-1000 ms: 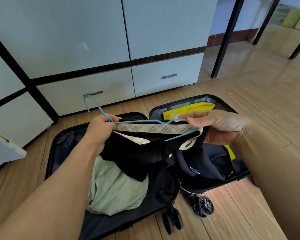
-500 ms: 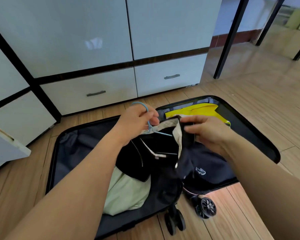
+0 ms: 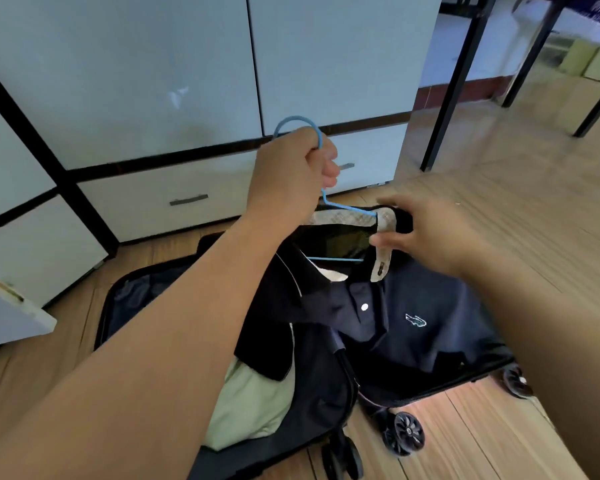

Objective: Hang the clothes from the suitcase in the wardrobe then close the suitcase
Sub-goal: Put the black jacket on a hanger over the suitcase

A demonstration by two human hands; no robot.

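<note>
- While the left hand (image 3: 291,174) grips the neck of a blue wire hanger (image 3: 321,199) in a closed fist, the hook curls up above the knuckles.
- A dark navy polo shirt (image 3: 406,327) hangs on the hanger, its pale inner collar band stretched along the wire and a small pale emblem showing on the chest.
- The right hand (image 3: 430,233) pinches the shirt's collar at the hanger's right end, thumb below and fingers over the top.
- The shirt's lower part drapes down over the open black suitcase (image 3: 125,292), which lies flat on the wooden floor (image 3: 499,188) with both halves spread.
- A pale green garment (image 3: 246,407) lies bunched in the suitcase's left half, partly under the shirt.
- Suitcase wheels (image 3: 404,433) stick out near the hinge, at the near edge.
- Just behind the suitcase stands the white wardrobe (image 3: 153,81), its doors shut, with two drawers with grey handles along the bottom.
</note>
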